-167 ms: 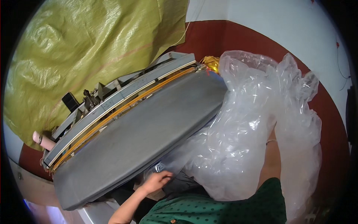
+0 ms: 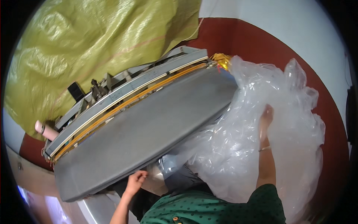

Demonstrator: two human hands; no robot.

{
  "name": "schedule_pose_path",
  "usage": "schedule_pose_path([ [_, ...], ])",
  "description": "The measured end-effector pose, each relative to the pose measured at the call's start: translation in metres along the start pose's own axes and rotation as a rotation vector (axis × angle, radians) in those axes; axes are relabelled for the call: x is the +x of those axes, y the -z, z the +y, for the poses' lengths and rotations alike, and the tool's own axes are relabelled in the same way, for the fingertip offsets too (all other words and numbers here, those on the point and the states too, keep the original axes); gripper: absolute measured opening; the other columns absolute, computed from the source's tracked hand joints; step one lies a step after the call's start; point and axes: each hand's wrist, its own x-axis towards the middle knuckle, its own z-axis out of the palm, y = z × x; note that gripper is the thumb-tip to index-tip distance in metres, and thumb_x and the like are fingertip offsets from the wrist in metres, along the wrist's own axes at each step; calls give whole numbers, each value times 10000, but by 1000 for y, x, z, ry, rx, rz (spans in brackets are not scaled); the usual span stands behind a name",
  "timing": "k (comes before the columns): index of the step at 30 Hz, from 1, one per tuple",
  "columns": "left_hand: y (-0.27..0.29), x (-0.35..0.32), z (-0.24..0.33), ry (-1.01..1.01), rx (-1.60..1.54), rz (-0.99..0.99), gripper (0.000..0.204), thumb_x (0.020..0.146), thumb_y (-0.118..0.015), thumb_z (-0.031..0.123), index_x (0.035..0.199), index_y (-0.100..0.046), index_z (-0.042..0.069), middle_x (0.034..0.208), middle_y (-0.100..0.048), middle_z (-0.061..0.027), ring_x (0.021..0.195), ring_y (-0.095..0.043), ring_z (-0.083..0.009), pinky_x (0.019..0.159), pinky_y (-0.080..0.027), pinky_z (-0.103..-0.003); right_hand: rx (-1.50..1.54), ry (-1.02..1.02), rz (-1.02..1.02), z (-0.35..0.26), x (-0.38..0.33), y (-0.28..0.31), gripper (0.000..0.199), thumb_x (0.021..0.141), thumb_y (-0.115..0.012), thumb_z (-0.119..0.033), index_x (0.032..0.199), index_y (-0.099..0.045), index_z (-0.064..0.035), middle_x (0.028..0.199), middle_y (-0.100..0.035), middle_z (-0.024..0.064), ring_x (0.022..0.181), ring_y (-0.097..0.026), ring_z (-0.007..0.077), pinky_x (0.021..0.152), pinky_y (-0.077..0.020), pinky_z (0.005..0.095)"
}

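Note:
A large bag of clear plastic film (image 2: 231, 145), puffed and crinkled, fills the right side of the view. My right hand (image 2: 266, 115) reaches up into it, stretched out long and seen through a cloudy layer of film; single fingers are blurred. A bracelet circles that wrist. Near the front edge of a long grey padded board (image 2: 149, 123), my left hand (image 2: 137, 180) is loosely closed, fingers bent and drawn together. Whether anything thin lies between its fingertips, I cannot make out. To its right, a loose end of the film hangs over my lap.
Behind the board runs a flat-bed knitting machine (image 2: 130, 89) with a long orange-edged rail. A pink bottle (image 2: 46, 130) and a black phone-like block (image 2: 76, 91) are at its left. Yellow woven sheeting (image 2: 97, 37) hangs behind; shiny gold wrapping (image 2: 222, 59) sits at the far end.
My left hand has moved left, away from the loose film. My right hand has shifted slightly left and up and shows more plainly through the film. The bag has spread lower.

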Motion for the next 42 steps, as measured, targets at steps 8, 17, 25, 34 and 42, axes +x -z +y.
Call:
schedule_pose_path([
  [8, 43, -97, -47, 132, -281, 537, 99, 900, -513, 91, 940, -559, 13, 837, -634, -58, 757, -578, -105, 709, -451, -229, 42, 400, -383, -94, -100, -30, 214, 885, -431, -110, 1029, -547, -2, 1061, -546, 189, 1044, -497, 315, 886, -397, 378],
  [17, 73, -160, -89, 235, -279, 809, 98, 893, -506, 123, 923, -570, 55, 787, -645, -32, 700, -586, -98, 635, -401, -220, -813, -8, -1029, 124, 79, 11, 466, 786, -558, -244, 1188, -502, -15, 1151, -543, 203, 1085, -498, 330, 896, -400, 376],
  [25, 64, -194, -110, 396, -257, 912, 114, 893, -500, 121, 915, -575, 39, 789, -630, -33, 718, -588, -108, 634, -422, -231, 4, 730, -353, -123, -93, -13, 93, 806, -429, -10, 776, -516, -26, 757, -531, 117, 735, -533, 271, 670, -423, 384],
  [34, 87, -204, -110, 389, -343, 864, 155, 886, -507, 105, 1002, -570, 23, 881, -637, -51, 799, -579, -111, 718, -445, -255, -726, 765, -1617, 88, -234, -129, 751, 728, -641, -458, 1350, -349, -155, 1393, -334, 107, 1293, -273, 306, 1066, -168, 484],
  [42, 162, -290, -197, 553, 364, 1321, 299, 775, -572, 70, 1071, -568, 30, 1030, -592, -155, 991, -548, -293, 881, -418, -351, -701, 567, -1880, 112, -122, -32, 475, 735, -622, -313, 1159, -538, -115, 1124, -544, 143, 1066, -500, 301, 892, -380, 409],
])
